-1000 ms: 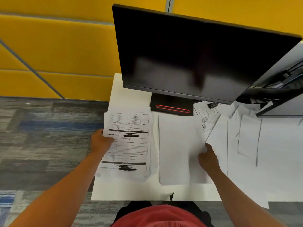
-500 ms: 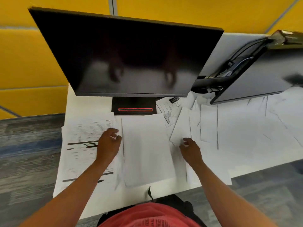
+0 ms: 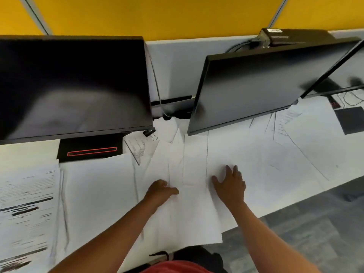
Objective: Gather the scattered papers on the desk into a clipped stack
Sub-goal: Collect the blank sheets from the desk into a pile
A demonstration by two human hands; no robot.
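Observation:
Many white papers (image 3: 262,158) lie scattered and overlapping across the white desk. A printed stack (image 3: 25,203) sits at the left, with a blank stack (image 3: 98,194) beside it. My left hand (image 3: 160,191) rests on loose sheets near the desk's front, fingers curled, a sheet edge at its fingertips. My right hand (image 3: 229,184) lies flat on the papers with fingers spread. A black binder clip (image 3: 149,133) lies under the left monitor's right corner, beyond both hands.
Two dark monitors stand over the desk, the left monitor (image 3: 72,85) on a black base (image 3: 90,151), the right monitor (image 3: 256,85) tilted. Cables run behind them. A dark pad (image 3: 349,120) lies far right. The desk's front edge (image 3: 275,210) borders grey carpet.
The view has swung right, showing the second monitor. My left hand left the printed stack and moved right onto the loose sheets. My right hand moved right and opened flat.

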